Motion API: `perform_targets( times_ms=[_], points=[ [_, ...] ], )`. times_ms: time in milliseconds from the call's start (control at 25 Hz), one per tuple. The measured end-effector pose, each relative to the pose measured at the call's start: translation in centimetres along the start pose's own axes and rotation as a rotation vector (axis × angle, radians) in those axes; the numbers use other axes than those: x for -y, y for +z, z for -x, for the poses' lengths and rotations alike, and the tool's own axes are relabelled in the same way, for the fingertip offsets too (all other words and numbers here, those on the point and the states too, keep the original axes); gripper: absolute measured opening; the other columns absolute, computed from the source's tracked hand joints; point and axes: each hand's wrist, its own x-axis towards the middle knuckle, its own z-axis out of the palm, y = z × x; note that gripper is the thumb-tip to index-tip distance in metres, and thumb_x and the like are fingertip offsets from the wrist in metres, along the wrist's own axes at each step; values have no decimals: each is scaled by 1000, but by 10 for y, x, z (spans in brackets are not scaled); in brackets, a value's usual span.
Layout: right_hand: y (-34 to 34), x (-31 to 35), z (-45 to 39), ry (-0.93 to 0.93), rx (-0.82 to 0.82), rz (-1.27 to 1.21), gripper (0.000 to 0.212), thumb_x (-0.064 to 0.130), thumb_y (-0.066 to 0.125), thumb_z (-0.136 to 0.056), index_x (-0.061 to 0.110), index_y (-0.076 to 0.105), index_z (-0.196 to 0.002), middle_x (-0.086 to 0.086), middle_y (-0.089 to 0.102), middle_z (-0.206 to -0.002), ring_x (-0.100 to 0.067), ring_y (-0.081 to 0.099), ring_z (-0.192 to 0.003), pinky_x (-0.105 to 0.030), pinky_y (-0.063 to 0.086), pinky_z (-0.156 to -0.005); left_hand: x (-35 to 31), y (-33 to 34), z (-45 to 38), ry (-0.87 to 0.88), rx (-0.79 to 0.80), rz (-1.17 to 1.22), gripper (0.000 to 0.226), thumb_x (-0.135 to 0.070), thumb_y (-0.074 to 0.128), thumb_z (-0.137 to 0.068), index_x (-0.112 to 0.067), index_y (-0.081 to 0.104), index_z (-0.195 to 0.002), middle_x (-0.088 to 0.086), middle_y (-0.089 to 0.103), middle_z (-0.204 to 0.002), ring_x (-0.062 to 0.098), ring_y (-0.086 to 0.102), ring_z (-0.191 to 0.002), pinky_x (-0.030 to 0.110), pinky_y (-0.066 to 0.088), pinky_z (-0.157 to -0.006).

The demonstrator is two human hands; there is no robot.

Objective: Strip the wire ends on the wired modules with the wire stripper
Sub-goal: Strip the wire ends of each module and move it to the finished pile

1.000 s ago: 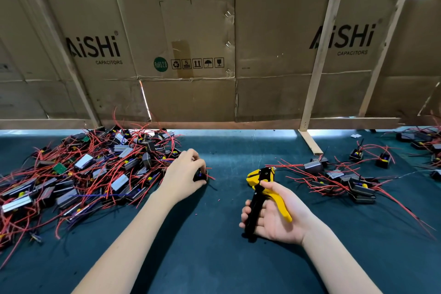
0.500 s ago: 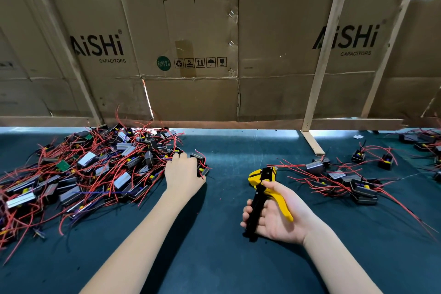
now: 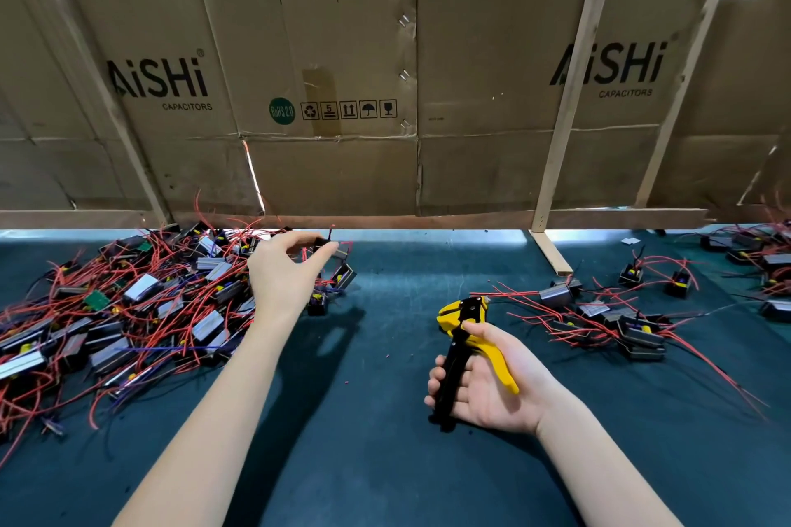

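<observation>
A big heap of wired modules [image 3: 128, 304] with tangled red wires lies on the left of the dark green table mat [image 3: 385, 462]. At the heap's right edge my left hand [image 3: 284, 270] is raised and pinches a small black module [image 3: 322, 243] with red wires between thumb and fingertips. My right hand [image 3: 483, 385] rests palm up on the mat and grips the yellow and black wire stripper [image 3: 464, 338], whose jaws point away from me. A smaller group of modules [image 3: 608, 312] lies to the right of the stripper.
A cardboard wall [image 3: 385, 77] with wooden slats [image 3: 569, 98] closes the back of the table. More modules [image 3: 762, 261] lie at the far right. A module [image 3: 342, 276] sits just under my left hand.
My left hand has lifted from the edge of the heap and moved away from me, now pinching a module in the air. My right hand and the stripper have stayed put.
</observation>
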Motion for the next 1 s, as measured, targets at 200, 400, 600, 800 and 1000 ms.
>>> perform_targets(
  times_ms=[200,400,600,800,1000],
  points=[
    [1,0,-1,-1,-7,7,47,41,58,-86,-4,56,-99,-22,61,-84,-35,64,-73,-50,54,-80,-7,-7,-3,-29,154,356,13,-18,78,-81,-19,75,-93,-8,75,-86,1,67,-82,14,49,-77],
    [1,0,-1,-4,-12,7,48,41,58,-86,-5,56,-99,-22,62,-84,-35,65,-73,-51,54,-80,7,11,48,457,566,-208,28,-33,82,-75,-19,68,-94,-10,65,-88,11,57,-85,30,48,-81],
    [0,0,-2,-9,-12,7,48,42,58,-85,-5,56,-98,-22,62,-83,-36,66,-71,-51,53,-81,20,14,71,491,788,-216,40,-30,69,-79,-21,65,-118,-8,53,-95,7,50,-92,25,43,-88],
    [0,-1,-3,-6,-14,1,48,42,58,-85,-4,56,-98,-22,61,-83,-36,65,-71,-51,52,-82,23,-1,67,464,699,-435,20,-32,64,-88,-22,73,-102,-6,67,-81,17,63,-81,34,50,-75],
    [-2,-1,-4,15,-9,42,51,42,63,-77,-4,56,-97,-21,61,-82,-35,63,-71,-47,55,-76,9,6,80,640,370,-278,28,-32,55,-89,-16,69,-107,-8,63,-88,12,59,-84,26,49,-75]
  ],
)
